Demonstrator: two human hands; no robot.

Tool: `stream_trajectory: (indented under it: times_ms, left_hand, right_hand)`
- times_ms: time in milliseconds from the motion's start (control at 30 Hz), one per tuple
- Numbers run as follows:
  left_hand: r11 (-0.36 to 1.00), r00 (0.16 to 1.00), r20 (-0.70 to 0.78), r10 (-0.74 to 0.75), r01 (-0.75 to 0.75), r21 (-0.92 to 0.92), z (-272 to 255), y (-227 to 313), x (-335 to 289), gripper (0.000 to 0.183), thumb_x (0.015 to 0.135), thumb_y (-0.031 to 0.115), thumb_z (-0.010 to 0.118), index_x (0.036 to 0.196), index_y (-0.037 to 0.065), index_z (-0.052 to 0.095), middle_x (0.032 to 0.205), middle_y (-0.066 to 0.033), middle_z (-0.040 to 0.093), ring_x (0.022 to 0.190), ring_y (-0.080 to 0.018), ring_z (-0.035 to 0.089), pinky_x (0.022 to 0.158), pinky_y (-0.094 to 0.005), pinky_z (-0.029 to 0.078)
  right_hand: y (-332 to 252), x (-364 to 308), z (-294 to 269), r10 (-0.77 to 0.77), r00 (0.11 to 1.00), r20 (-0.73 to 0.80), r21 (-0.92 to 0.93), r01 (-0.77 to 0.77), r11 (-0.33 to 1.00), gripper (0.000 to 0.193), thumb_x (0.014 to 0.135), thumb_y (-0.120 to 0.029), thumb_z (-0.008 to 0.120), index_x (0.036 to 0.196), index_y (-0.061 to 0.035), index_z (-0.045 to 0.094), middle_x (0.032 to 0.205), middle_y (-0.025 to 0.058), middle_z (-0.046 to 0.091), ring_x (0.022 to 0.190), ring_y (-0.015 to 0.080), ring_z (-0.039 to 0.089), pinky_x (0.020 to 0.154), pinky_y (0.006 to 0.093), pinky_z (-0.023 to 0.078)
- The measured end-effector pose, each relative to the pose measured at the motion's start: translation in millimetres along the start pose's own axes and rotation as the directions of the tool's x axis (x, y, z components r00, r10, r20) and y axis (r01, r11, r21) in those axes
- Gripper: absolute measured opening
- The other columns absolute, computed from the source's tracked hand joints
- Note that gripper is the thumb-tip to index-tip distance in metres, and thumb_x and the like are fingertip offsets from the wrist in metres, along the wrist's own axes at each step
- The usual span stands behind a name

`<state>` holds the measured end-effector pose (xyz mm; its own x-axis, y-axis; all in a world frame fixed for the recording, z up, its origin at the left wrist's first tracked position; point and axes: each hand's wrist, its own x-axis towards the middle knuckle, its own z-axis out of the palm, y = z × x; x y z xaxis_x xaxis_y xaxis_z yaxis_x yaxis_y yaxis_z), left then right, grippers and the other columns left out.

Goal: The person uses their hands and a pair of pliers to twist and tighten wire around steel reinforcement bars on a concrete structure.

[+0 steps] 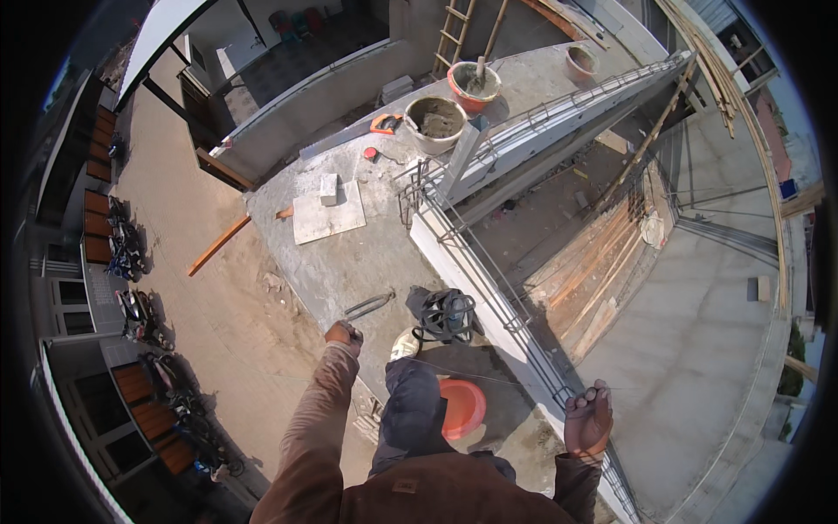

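Note:
A thin wire or string [493,377] runs between my two closed hands, across my body. My left hand [345,337] grips its one end above the slab's left edge. Beyond that hand, a dark metal tool with two long arms [369,305] lies on the concrete. My right hand [589,417], its fingers pinched together, holds the line beside the steel rebar cage [524,336]; a short piece sticks out past the fingers. A black bag [443,314] sits between the hands, near my shoe [405,344]. An orange-red basin [462,409] is by my leg.
The raised concrete slab [384,253] drops at its left edge to a paved yard [209,297]. Ahead stand mortar buckets [436,122], a white board [327,214] with a block [329,189], and a float [386,124]. To the right, a white beam borders a deep opening with timber [594,262].

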<state>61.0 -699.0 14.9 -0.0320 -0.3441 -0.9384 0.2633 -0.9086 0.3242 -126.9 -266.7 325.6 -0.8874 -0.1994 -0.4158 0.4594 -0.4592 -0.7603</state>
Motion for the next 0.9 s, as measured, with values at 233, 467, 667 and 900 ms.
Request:
stream_trajectory:
  times_ms: [233,467,667,900]
  left_hand:
    - [0.993,0.997,-0.031,0.075,-0.078,-0.090,-6,152,-11,0.010,0.096,0.012,0.046,0.095,0.009,0.056,0.061,0.0056,0.043,0.050,-0.0082,0.040,0.050,-0.0261,0.039]
    - [0.986,0.988,-0.051,0.145,-0.148,-0.081,4,226,-81,0.015,0.100,0.016,0.042,0.094,0.010,0.054,0.060,0.0086,0.044,0.047,-0.0045,0.041,0.043,-0.0223,0.033]
    - [0.877,0.869,-0.202,0.451,-0.473,-0.078,51,288,-159,0.014,0.100,0.022,0.046,0.094,0.012,0.055,0.061,0.0057,0.041,0.047,-0.0079,0.036,0.044,-0.0259,0.026]
    - [0.400,0.359,0.226,0.906,-0.900,-0.173,122,348,-279,0.028,0.105,0.025,0.048,0.123,0.005,0.056,0.076,0.0036,0.047,0.061,-0.0053,0.043,0.054,-0.0212,0.037]
  right_hand:
    - [2,57,134,-0.022,0.997,-0.073,-0.101,0.014,0.995,0.018,0.102,-0.025,0.056,0.110,-0.0091,0.056,0.095,0.0021,0.061,0.086,0.0162,0.062,0.078,0.0360,0.052]
    - [-23,78,163,-0.244,0.966,-0.082,-0.193,0.225,0.955,0.032,0.103,-0.030,0.055,0.122,-0.0048,0.053,0.086,0.0002,0.055,0.075,0.0114,0.057,0.067,0.0283,0.050]
    - [-32,84,210,-0.350,0.936,-0.027,-0.205,0.337,0.919,0.041,0.103,-0.032,0.054,0.127,0.0004,0.050,0.077,-0.0018,0.046,0.064,0.0081,0.047,0.058,0.0260,0.044]
    - [-1,91,298,-0.376,0.882,0.283,-0.294,0.453,0.841,0.031,0.104,-0.024,0.052,0.115,0.0034,0.058,0.069,-0.0006,0.048,0.057,0.0064,0.044,0.054,0.0238,0.041]
